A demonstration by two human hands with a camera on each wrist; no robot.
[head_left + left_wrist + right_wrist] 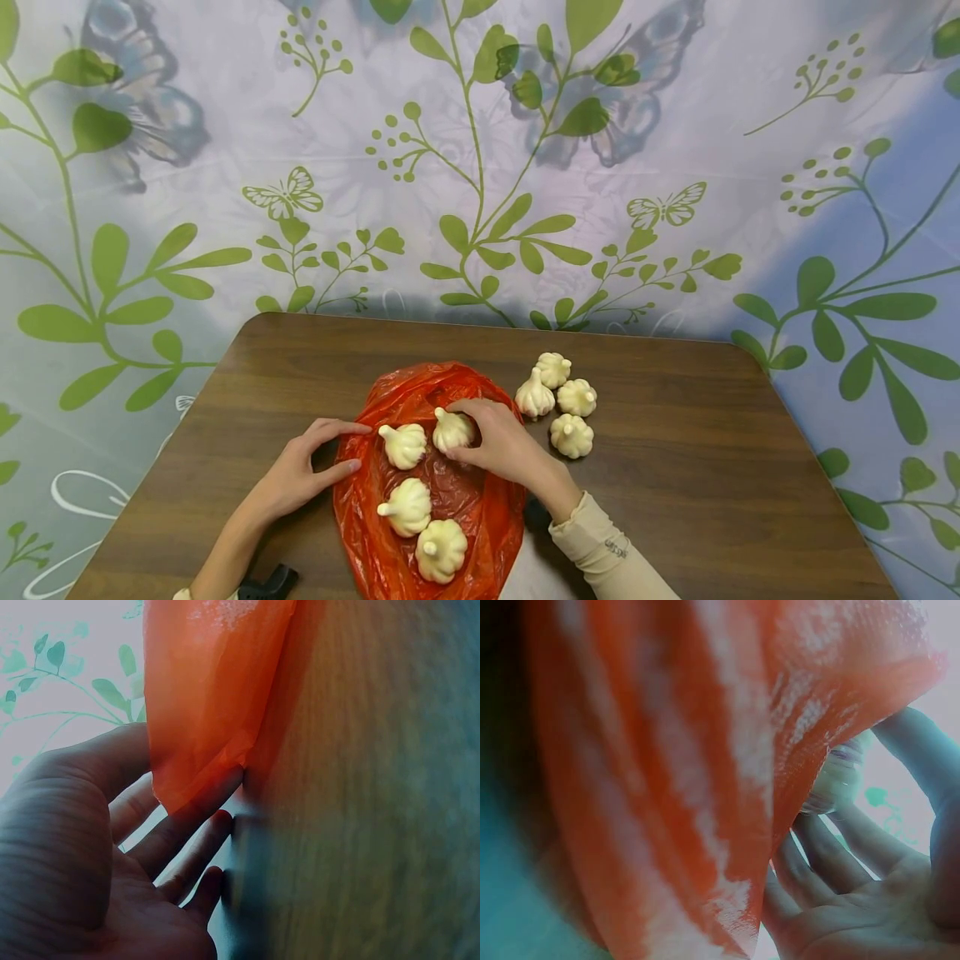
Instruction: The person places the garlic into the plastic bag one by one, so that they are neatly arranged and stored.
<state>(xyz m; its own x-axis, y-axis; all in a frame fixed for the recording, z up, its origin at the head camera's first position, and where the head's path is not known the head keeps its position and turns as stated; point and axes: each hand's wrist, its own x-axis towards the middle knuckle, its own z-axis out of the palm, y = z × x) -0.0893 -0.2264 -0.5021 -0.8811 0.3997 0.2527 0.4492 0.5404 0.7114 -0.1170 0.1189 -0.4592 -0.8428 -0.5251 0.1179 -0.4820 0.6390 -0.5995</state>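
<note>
A thin red plastic bag [360, 533] lies with its mouth spread wide on the wooden table. Three garlic bulbs, including one near the front [441, 552], rest inside it. My right hand [498, 442] reaches over the bag's right side and holds another garlic bulb [452, 430] between thumb and fingers. In the right wrist view the bag's wall [660, 787] hides part of that bulb [836, 780]. My left hand [296, 471] is at the bag's left rim, thumb and index finger apart, their tips touching the plastic. From the left wrist, its extended fingers [187, 832] show against the bag.
Several more garlic bulbs [572, 437] cluster on the table [690, 450] just right of the bag. A dark object [270, 582] lies by my left forearm. Behind the table hangs a cloth [337, 233] printed with leaves and butterflies.
</note>
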